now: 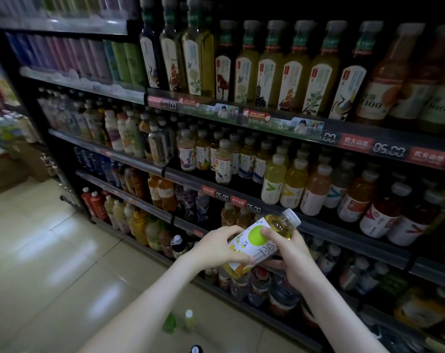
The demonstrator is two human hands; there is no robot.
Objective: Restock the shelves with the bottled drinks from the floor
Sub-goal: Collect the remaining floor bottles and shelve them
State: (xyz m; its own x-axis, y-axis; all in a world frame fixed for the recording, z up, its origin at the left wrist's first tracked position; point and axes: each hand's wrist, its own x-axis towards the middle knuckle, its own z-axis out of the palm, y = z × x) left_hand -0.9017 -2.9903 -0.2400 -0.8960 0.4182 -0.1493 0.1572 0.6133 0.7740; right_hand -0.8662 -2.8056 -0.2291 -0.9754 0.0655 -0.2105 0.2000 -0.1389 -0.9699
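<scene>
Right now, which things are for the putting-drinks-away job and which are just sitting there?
For the job: yellow tea bottle with white label and clear cap, gripped by left hand and right hand; small green bottle and pale white-capped bottle on the floor; black shelf rail.
Just sitting: tall square tea bottles, top shelf; red bottles, low left.

Dark shelves (356, 143) stand packed with upright bottled drinks (292, 182); two small green bottles (169, 323) stand on the tiled floor (50, 250).
</scene>
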